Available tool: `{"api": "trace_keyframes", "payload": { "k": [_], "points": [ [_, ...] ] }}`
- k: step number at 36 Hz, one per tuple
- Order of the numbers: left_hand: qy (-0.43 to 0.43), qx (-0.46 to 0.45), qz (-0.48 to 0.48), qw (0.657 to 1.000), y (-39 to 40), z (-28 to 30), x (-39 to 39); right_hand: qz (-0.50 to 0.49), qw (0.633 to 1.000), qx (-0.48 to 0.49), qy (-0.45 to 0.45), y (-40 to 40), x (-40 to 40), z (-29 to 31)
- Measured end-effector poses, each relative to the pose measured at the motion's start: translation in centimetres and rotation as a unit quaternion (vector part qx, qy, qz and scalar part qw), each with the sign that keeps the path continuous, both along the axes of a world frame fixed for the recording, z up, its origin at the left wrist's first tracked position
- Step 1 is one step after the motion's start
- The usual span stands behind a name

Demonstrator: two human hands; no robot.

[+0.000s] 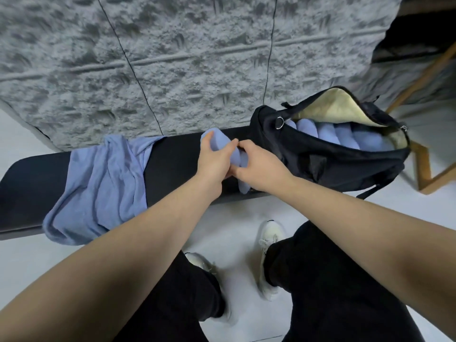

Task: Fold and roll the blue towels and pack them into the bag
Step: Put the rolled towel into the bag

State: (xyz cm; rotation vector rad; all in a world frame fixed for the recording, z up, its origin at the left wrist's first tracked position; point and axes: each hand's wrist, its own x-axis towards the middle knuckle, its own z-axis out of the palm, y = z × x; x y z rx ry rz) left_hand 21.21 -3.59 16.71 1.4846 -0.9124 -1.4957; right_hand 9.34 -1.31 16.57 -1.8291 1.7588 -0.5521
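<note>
1. Both hands meet over the middle of the black worktop, working one rolled blue towel between them.
2. Left hand curls round the roll from the near side, its thumb on the cloth at the roll's far end.
3. Right hand pinches the same roll just beside the left, fingertips almost touching the left hand's fingers; a tail of the towel hangs below it at the worktop's front edge.
4. Further left, a loose pile of blue towels lies crumpled across the worktop, one corner drooping over the near edge.
5. To the right of the hands, a black bag stands on the worktop with its top unzipped, pale lining showing.
6. Inside it, several rolled towels sit packed side by side in a row.
7. Behind everything runs a grey textured wall; a wooden frame stands at the far right.
</note>
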Motion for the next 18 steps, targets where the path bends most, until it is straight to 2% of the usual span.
{"api": "trace_keyframes", "payload": {
  "k": [4,12,15,18],
  "points": [
    [0.013,0.003,0.007,1.000,0.8,1.3,-1.8,-0.004,1.000,-0.006,-0.002,1.3,-1.6,1.6],
    [0.046,0.018,-0.037,0.998,1.3,3.5,-5.9,-0.033,0.997,-0.016,-0.073,3.3,-6.2,4.5],
    [0.068,0.018,-0.047,0.996,1.4,4.3,-7.6,-0.048,0.991,-0.001,-0.127,3.5,-7.8,5.0],
    [0.063,0.005,-0.052,0.997,1.3,4.8,-9.3,-0.096,0.968,0.005,-0.231,3.2,-9.3,5.5]
  ]
}}
